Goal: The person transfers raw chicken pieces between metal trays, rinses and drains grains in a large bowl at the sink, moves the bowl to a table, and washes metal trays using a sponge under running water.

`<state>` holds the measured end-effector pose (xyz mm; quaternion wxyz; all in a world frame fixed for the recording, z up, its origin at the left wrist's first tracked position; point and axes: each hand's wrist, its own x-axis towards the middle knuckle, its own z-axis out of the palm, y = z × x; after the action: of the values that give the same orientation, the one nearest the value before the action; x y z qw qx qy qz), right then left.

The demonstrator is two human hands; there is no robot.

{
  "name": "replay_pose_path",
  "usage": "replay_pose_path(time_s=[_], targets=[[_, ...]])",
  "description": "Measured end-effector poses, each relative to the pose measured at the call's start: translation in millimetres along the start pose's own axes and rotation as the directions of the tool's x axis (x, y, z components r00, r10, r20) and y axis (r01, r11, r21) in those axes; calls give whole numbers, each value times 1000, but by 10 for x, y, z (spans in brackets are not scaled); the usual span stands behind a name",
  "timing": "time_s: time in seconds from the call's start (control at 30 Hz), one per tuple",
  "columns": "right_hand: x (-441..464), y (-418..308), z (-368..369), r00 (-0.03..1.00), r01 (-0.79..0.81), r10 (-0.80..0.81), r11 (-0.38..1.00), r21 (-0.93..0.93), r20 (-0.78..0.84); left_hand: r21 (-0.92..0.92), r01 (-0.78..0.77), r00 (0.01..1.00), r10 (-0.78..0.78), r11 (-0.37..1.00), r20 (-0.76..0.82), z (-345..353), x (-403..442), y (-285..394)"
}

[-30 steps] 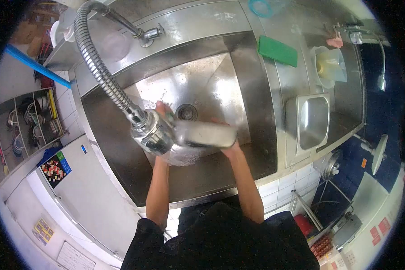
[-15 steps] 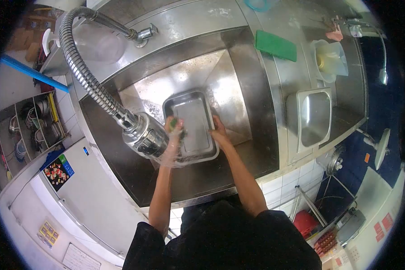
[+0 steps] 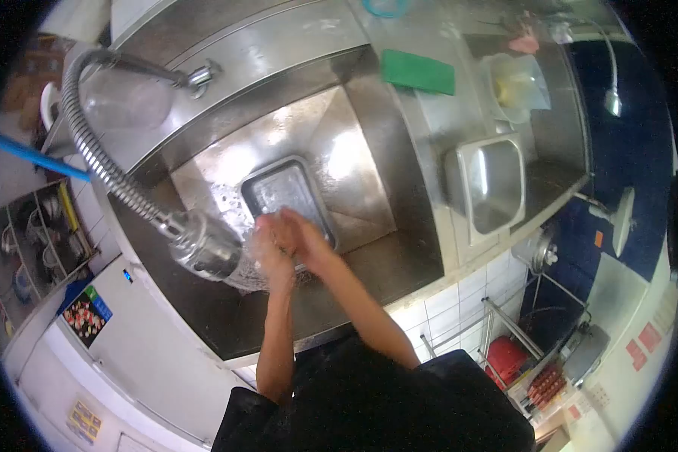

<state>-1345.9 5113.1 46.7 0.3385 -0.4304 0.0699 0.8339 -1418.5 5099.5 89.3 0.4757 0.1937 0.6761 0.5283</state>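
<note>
My left hand (image 3: 270, 239) and my right hand (image 3: 303, 235) are pressed together over the near part of a metal tray (image 3: 315, 194). Their fingers are curled and blurred, and whatever lies between them is hidden. Water from the spray head (image 3: 207, 247) on a coiled metal hose runs over my left hand and wrist. The rectangular tray, wet inside, lies in the stainless steel sink (image 3: 369, 203). My hands and forearms cover its near end.
A green sponge block (image 3: 418, 71) lies on the ledge right of the sink. Further right are a deep metal pan (image 3: 490, 184) and a translucent plastic jug (image 3: 514, 87). The hose arches at the left, beside a large clear container (image 3: 128, 98).
My right hand has let go of the tray's right rim and moved left against my left hand. The green scrubber seen in my left hand no longer shows. The view has shifted.
</note>
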Motion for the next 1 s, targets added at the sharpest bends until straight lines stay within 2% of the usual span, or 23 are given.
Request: replay_pose_path(time_s=[0.03,0.07,0.1,0.13,0.17,0.23,0.3,0.33,0.37,0.43,0.47,0.5,0.57,0.6,0.63,0.73,0.77,0.8,0.83,0.87,0.9,1.0], targets=[[-14,27,69,999,-35,35,999,0,15,119,-73,993,83,990,-80,56,-56,-44],[-13,77,106,997,-68,68,998,2,22,149,-140,979,159,979,-126,-15,-58,-277],[73,187,114,984,-100,96,995,-18,-152,152,-168,973,188,974,-135,-98,-10,-372],[100,353,-29,999,36,-35,998,-54,16,157,-195,965,218,968,-144,-182,37,-465],[-45,298,35,998,56,-57,997,-56,-6,200,-313,948,318,928,11,-247,89,-358],[-352,145,391,945,324,-325,913,-247,39,214,-438,897,409,873,166,-160,126,-222],[-478,247,357,926,370,-372,872,-322,56,399,-470,840,538,787,-71,19,201,-123],[-517,260,341,908,407,-410,824,-393,82,384,-448,833,533,807,-150,107,204,-33],[-561,216,267,909,408,-409,824,-394,86,384,-449,831,535,807,-153,134,225,-13],[-880,-59,148,898,432,-313,761,-484,309,172,-198,967,222,965,-127,80,257,36],[-1046,-186,75,946,306,-226,857,-415,233,227,-114,981,146,967,-129,5,360,-109],[-1187,-333,-7,978,175,-124,925,-339,167,229,-124,976,161,965,-146,1,349,-79],[-1361,-546,-127,926,372,-375,891,-261,37,189,-64,990,87,980,-115,57,237,-36],[-1392,-655,-206,878,466,-477,866,-180,-25,104,-74,996,79,992,-49,-21,219,-166],[-1406,-770,-284,818,558,-567,823,-104,-96,102,-77,995,83,992,-52,-41,169,-141],[-1493,-1102,-414,655,747,-717,662,62,-239,126,-105,994,106,986,1,-42,-4,-50],[-1526,-1200,-433,616,784,-743,611,111,-263,12,-97,994,96,995,60,-47,-79,-20],[-1568,-1288,-417,617,783,-743,611,114,-260,-101,-80,988,92,992,122,-33,-131,-5],[-1615,-1377,-382,600,796,-723,582,166,-341,-101,-83,988,94,991,119,-1,-160,-6],[-1639,-1440,-373,583,808,-695,548,215,-421,-80,-149,987,154,986,53,22,-187,-9],[-1617,-1462,-414,586,807,-694,549,218,-419,-55,-214,977,214,975,-11,17,-192,-15],[-1585,-1521,-478,526,838,-575,478,265,-627,-112,-151,989,149,982,-23,-78,-188,-46]])
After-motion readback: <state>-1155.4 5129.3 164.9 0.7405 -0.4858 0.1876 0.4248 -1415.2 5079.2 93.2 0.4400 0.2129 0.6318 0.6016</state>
